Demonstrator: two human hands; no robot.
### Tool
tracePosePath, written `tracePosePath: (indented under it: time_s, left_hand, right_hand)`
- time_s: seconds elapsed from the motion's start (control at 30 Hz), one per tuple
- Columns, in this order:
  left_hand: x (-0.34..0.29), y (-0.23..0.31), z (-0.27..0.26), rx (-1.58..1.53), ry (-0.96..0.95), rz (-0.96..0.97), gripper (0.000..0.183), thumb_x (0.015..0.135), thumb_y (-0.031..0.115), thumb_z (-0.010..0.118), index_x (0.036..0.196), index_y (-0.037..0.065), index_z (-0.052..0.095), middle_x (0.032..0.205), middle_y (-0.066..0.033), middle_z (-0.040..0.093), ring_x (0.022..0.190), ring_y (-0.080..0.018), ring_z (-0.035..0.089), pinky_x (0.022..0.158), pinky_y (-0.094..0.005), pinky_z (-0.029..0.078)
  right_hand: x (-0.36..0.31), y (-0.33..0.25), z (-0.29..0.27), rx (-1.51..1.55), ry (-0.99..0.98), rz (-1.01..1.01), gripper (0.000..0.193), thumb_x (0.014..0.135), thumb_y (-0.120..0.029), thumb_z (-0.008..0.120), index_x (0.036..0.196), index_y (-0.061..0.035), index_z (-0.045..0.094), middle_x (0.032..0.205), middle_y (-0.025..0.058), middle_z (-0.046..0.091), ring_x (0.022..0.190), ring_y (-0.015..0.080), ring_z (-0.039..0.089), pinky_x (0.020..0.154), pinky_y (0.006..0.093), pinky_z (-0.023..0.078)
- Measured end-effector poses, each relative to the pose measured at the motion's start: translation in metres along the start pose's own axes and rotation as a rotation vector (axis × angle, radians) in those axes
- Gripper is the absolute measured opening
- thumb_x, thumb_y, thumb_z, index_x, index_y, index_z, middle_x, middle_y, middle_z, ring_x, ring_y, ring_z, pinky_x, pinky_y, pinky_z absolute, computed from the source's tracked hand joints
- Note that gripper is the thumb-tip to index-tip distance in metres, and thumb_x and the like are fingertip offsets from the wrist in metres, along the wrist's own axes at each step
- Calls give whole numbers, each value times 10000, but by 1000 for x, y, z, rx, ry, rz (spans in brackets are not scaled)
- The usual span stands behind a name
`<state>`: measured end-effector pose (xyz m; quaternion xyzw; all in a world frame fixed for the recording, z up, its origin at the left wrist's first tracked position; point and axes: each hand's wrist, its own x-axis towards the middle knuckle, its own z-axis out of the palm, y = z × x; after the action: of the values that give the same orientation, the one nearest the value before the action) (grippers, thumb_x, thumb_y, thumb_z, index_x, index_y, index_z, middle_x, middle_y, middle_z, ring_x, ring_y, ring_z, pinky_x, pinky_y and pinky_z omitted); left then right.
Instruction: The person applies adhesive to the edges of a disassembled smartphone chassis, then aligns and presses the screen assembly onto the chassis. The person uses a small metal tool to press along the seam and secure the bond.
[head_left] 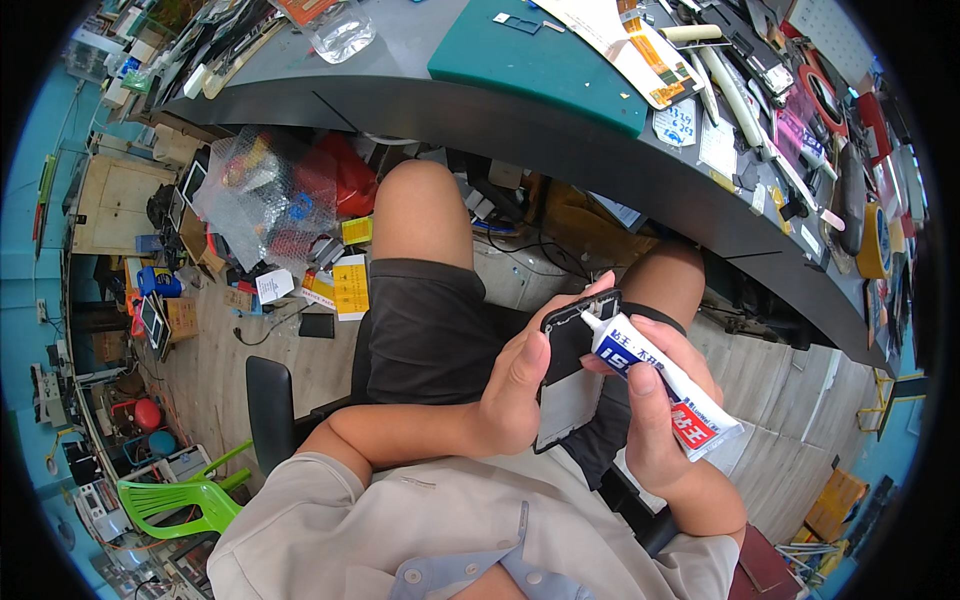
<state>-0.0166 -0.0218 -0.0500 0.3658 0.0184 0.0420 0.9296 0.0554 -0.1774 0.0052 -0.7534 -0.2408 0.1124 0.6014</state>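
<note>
My left hand (pixel 518 385) is closed on the side of an opened phone (pixel 571 392), a black frame with a grey panel in its lower half, held over my lap. In my right hand (pixel 655 405) is a white, blue and red glue tube (pixel 660 382), gripped between thumb and fingers. The tube slants, and its narrow white nozzle points at the upper inner edge of the phone frame. Whether the tip touches the frame I cannot tell. Part of the phone's left edge is hidden behind my left fingers.
Ahead curves a grey workbench (pixel 400 100) bearing a green mat (pixel 540 65), with tools and tape rolls crowded at its right. Bubble wrap (pixel 270 200) and boxes lie on the floor beneath. A black armrest (pixel 270 405) and a green plastic chair (pixel 180 500) stand to my left.
</note>
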Motion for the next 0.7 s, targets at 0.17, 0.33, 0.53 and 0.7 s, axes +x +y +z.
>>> tracePosePath:
  time_s: [0.17, 0.33, 0.53, 0.7]
  left_hand:
    - [0, 0, 0, -2, -2, -1, 796, 1186, 532, 260, 1686, -88, 260, 1518, -139, 540, 1395, -185, 508, 1220, -351, 342]
    - [0, -1, 0, -7, -10, 0, 798, 1186, 534, 264, 1678, -95, 267, 1515, -145, 542, 1390, -188, 513, 1220, -352, 342]
    - [-1, -1, 0, 9, 5, -7, 796, 1187, 528, 261, 1669, -105, 275, 1532, -158, 537, 1402, -190, 512, 1229, -357, 336]
    - [-1, -1, 1, 14, 4, -13, 788, 1191, 515, 250, 1663, -115, 277, 1540, -156, 535, 1412, -194, 510, 1237, -358, 331]
  right_hand:
    - [0, -2, -1, 2, -25, 14, 350, 1060, -212, 690, 1317, 26, 692, 1200, 205, 777, 1027, 313, 785, 901, 356, 601]
    - [0, -4, -2, -3, -35, 31, 344, 1059, -208, 694, 1317, 19, 695, 1223, 203, 774, 1053, 320, 783, 920, 358, 598]
    - [0, -5, -3, -24, -46, 37, 338, 1048, -189, 706, 1314, 19, 697, 1224, 205, 774, 1057, 323, 783, 926, 362, 598]
    - [-1, -3, -3, -50, -41, 7, 340, 1039, -180, 716, 1314, 18, 698, 1208, 207, 776, 1052, 328, 785, 918, 368, 602]
